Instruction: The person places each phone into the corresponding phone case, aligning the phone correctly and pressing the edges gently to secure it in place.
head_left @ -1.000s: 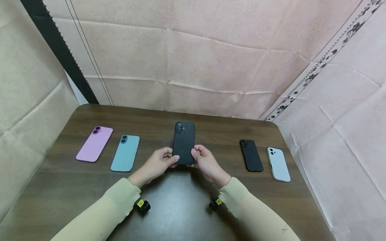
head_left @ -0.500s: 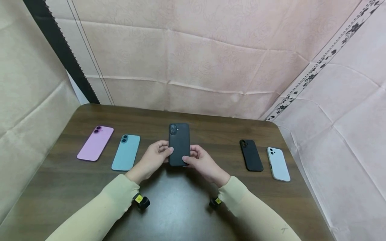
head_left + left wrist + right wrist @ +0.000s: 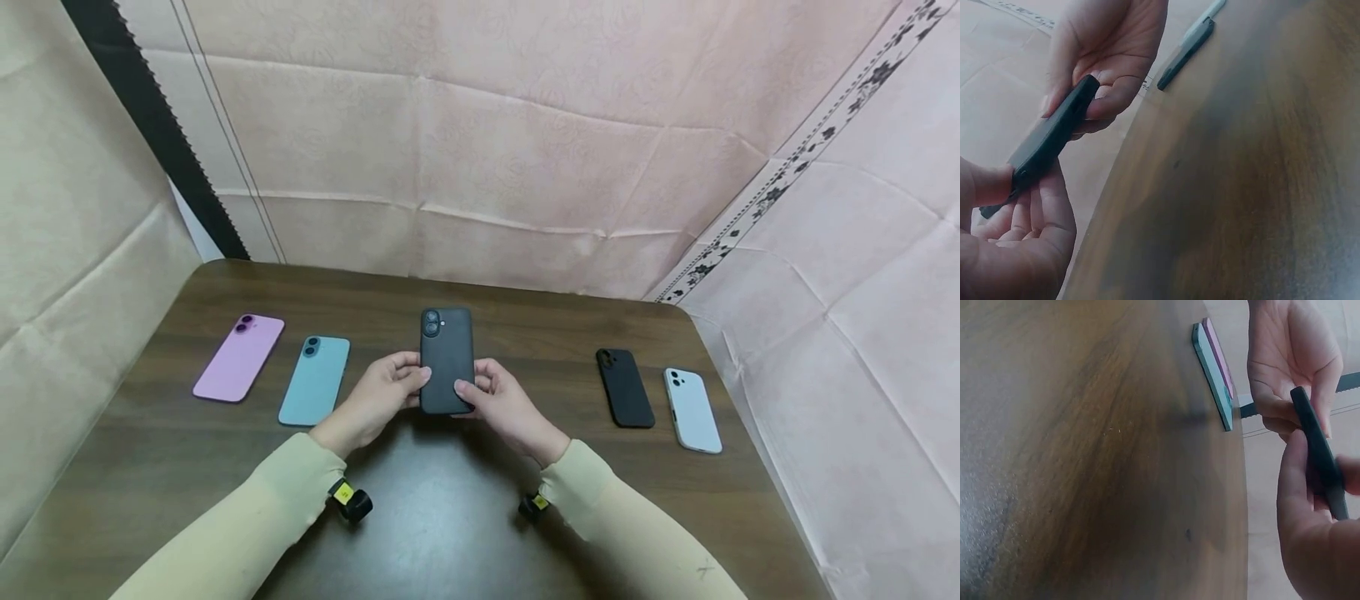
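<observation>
A black phone [image 3: 447, 354] with two round camera lenses at its upper left is held up over the middle of the table, its back toward the head camera. My left hand [image 3: 378, 398] grips its left edge, thumb on the back and fingers behind. On the other side my right hand [image 3: 510, 408] pinches the lower right corner, the thumb lying across the back. Seen edge-on in the left wrist view, the phone [image 3: 1044, 144] sits between both hands. The right wrist view likewise shows the phone's narrow side [image 3: 1317, 447]. Its front is hidden.
Left on the brown wooden table [image 3: 187, 475] lie a pink phone [image 3: 238, 358] and a light blue phone [image 3: 315, 382]. To the right are a black phone case or phone [image 3: 626, 388] and a pale blue phone [image 3: 693, 410]. Pinkish cloth [image 3: 450, 150] hangs behind the table.
The black phone has shifted slightly left. My left hand has moved up along its edge, and my right thumb has slid further across the phone's lower back.
</observation>
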Tool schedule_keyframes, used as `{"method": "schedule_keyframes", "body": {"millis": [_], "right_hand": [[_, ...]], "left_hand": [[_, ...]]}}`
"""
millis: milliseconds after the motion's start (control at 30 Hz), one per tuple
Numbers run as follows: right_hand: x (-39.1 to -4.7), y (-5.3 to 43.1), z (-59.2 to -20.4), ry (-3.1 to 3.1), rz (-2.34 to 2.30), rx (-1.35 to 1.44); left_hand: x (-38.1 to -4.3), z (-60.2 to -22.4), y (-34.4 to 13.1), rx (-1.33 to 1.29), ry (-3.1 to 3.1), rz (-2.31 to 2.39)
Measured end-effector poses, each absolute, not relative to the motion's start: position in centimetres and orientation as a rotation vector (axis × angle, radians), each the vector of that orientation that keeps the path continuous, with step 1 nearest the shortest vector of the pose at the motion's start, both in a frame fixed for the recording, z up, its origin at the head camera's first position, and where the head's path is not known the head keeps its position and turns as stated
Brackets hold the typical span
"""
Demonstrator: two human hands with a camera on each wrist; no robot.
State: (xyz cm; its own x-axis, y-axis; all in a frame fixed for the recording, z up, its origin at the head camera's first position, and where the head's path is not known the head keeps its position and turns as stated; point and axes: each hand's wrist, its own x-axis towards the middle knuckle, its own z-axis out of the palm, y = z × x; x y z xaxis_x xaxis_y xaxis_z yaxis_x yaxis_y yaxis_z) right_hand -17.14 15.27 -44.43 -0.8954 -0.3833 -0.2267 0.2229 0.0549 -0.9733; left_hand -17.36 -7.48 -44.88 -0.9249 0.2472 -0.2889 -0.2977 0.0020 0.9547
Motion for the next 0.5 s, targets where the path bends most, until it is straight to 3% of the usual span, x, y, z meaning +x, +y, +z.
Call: {"method": "schedule_keyframes", "body": {"millis": [500], "right_hand": [[-17.44, 15.4, -44.78, 1.958, -1.965, 0.037]], "left_hand": [[-17.19, -45.56, -7.15, 0.005, 1.902, 1.931]]}}
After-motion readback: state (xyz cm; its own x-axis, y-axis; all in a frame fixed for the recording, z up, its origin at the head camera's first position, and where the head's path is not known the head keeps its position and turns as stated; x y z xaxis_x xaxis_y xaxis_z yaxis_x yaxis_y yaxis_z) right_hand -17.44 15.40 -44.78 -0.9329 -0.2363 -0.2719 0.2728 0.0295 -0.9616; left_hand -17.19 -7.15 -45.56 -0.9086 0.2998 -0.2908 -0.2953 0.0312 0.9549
